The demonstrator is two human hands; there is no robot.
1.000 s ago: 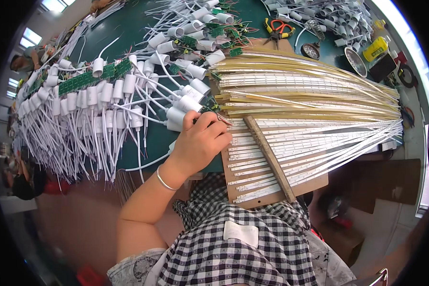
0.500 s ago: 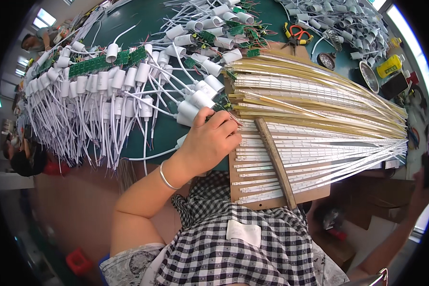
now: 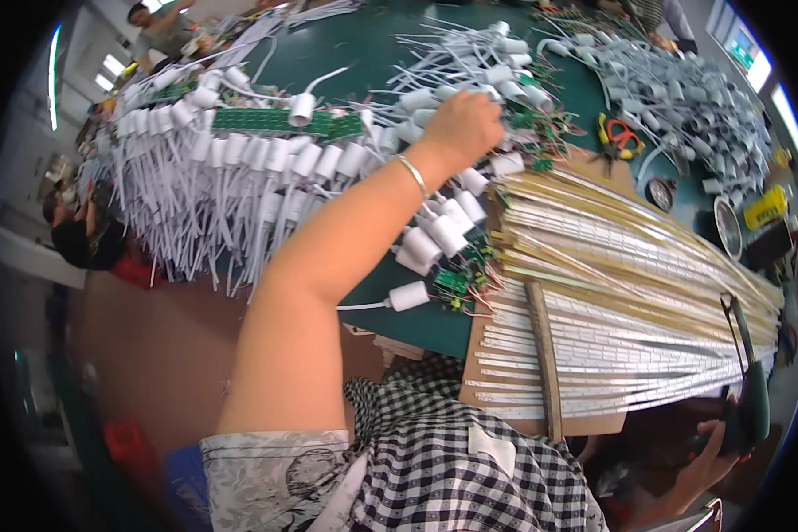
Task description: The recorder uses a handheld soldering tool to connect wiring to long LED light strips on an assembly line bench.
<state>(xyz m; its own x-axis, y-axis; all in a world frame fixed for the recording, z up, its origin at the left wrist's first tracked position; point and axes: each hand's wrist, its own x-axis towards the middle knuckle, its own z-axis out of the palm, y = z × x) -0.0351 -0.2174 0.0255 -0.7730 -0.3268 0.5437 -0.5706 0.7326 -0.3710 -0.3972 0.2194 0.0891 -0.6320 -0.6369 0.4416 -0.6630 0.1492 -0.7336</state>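
Observation:
My left hand (image 3: 463, 131) reaches to the far middle, over a heap of white cylindrical lamp sockets (image 3: 446, 232) with white cables. Its fingers are curled closed, and what they hold, if anything, is hidden. At the lower right, my right hand (image 3: 708, 468) grips a dark green soldering gun (image 3: 752, 395), its thin metal tip pointing up above the LED strips (image 3: 621, 332). These white and yellow strips fan out on a brown board (image 3: 483, 359), under a wooden bar (image 3: 543, 359). Small green circuit boards (image 3: 452, 282) with thin wires lie by the strips' left ends.
Many more sockets (image 3: 230, 152) hang in rows along the left table edge, beside a green board panel (image 3: 266, 121). Orange-handled pliers (image 3: 619, 142), a metal bowl (image 3: 728, 227), a yellow bottle (image 3: 765, 208) and a grey socket pile (image 3: 692, 102) stand at right. Other people work at the far left.
My left hand has moved away from the strips' left ends, forward onto the socket heap. My right hand has come into clear view with the soldering gun. The whole view has shifted.

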